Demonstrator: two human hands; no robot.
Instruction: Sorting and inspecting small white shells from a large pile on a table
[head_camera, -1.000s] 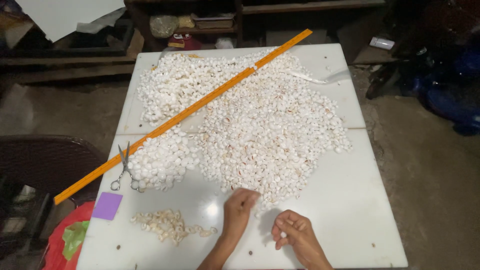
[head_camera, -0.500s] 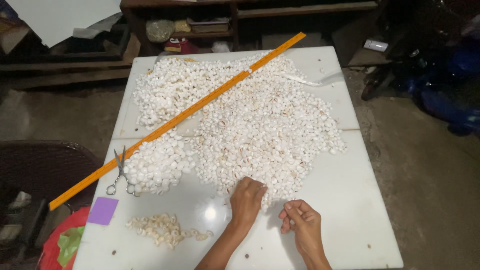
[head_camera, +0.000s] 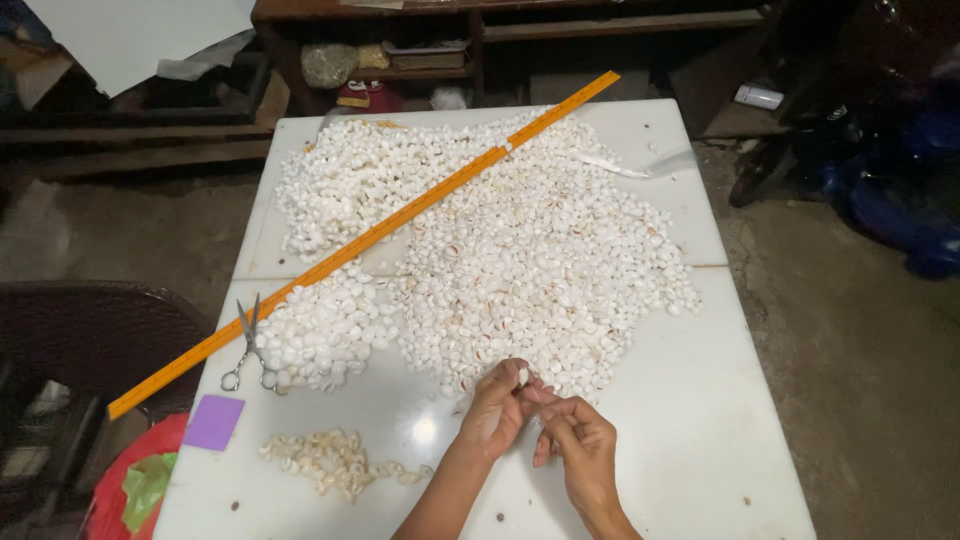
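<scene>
Shell (head_camera: 522, 376) up between the fingertips of the left hand (head_camera: 498, 408) — one small white piece, pinched at the near edge of the big white shell heap (head_camera: 520, 250). That is the change: half a second ago this hand lay flat on the edge of the pile, fingers spread into it, and now it has lifted clear with a single piece in a tight fingertip pinch. The right hand (head_camera: 578, 448) has closed in too; a second ago it sat apart near the table's front edge with something tiny and pale at its fingers, now its fingertips meet the left hand's, thumb and forefinger drawn together, though whether they hold anything of their own I cannot tell. So the pick from the heap looks done, and the piece is being handled between both hands. Elsewhere nothing has stirred: the long orange ruler (head_camera: 370, 240) runs diagonally across the pile, the scissors (head_camera: 250, 345) lie by the smaller mound at the left, the purple square (head_camera: 213, 422) sits near the table (head_camera: 700, 420) corner, and the little cluster of tan shells (head_camera: 335, 460) rests well apart from the hands, at the front left.
</scene>
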